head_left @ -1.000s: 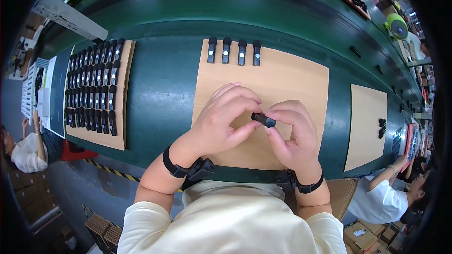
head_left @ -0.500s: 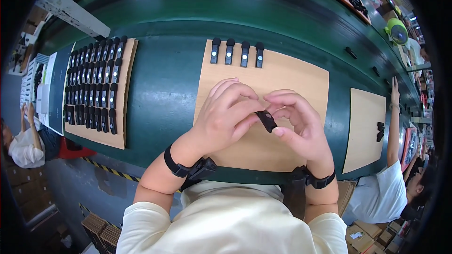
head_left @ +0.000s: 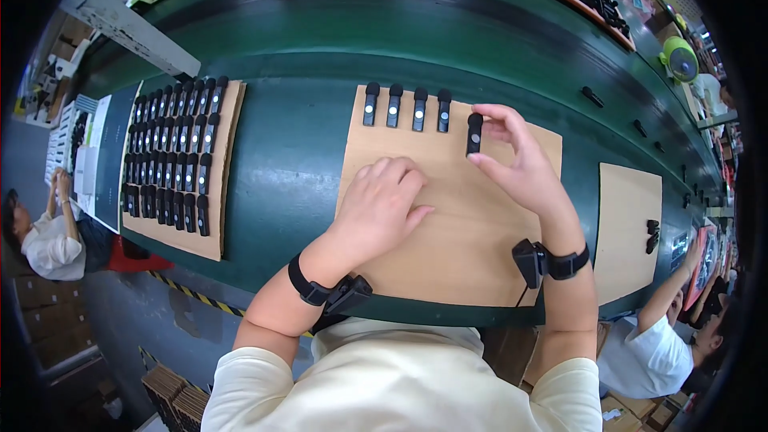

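My right hand [head_left: 520, 164] pinches a small black clip-shaped device [head_left: 474, 133] between thumb and fingers, holding it upright at the right end of a row of several like devices [head_left: 404, 106] along the far edge of a cardboard sheet [head_left: 448, 232]. My left hand [head_left: 382, 204] rests palm down on the same sheet with its fingers loosely curled and nothing in it. Both wrists wear black bands with small units attached.
A second cardboard sheet [head_left: 220, 224] at the left carries several rows of black devices [head_left: 172, 156]. A smaller sheet [head_left: 628, 232] at the right holds a few dark parts [head_left: 652, 234]. Green conveyor table [head_left: 296, 168]. Other people sit at lower left [head_left: 48, 232] and lower right [head_left: 672, 344].
My hands have parted. The right hand carried the black device away from the centre up to the row's right end; the left hand let go and dropped flat on the cardboard.
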The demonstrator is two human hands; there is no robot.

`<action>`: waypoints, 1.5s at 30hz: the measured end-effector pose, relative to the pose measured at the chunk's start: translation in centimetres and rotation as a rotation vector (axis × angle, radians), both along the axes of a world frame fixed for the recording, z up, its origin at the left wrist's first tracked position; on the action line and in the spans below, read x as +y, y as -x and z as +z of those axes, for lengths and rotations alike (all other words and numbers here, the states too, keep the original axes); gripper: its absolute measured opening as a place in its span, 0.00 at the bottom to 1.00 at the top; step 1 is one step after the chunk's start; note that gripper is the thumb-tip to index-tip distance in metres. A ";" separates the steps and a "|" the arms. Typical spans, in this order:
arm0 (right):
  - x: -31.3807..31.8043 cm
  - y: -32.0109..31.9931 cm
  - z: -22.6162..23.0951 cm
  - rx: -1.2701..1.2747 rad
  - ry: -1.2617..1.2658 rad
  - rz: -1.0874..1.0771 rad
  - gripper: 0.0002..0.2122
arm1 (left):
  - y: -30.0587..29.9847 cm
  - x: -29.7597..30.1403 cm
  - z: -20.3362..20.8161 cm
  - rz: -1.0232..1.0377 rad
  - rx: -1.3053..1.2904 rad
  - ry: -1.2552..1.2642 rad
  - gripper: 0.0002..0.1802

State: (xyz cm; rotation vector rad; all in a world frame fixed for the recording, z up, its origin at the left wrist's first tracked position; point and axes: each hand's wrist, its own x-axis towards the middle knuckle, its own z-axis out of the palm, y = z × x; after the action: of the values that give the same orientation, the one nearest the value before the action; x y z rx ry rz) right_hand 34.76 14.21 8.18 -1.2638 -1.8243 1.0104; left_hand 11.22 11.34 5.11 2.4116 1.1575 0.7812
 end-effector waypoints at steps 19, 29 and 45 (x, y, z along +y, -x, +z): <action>2.8 -4.1 -5.7 -0.204 -0.369 -0.148 0.31 | -5.8 12.6 3.8 -0.222 0.158 -0.008 0.29; 3.0 -5.2 -6.0 -0.207 -0.361 -0.146 0.30 | -8.4 14.0 2.7 -0.263 0.349 0.114 0.38; 3.1 -4.7 -6.1 -0.264 -0.342 -0.154 0.30 | -8.0 14.1 2.2 -0.295 0.331 0.093 0.39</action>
State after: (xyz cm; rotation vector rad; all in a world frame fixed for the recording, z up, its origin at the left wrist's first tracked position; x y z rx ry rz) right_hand 39.50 17.31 2.13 -1.3435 -1.9574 0.4389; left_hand 19.18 25.41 7.35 2.6131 0.8892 0.2390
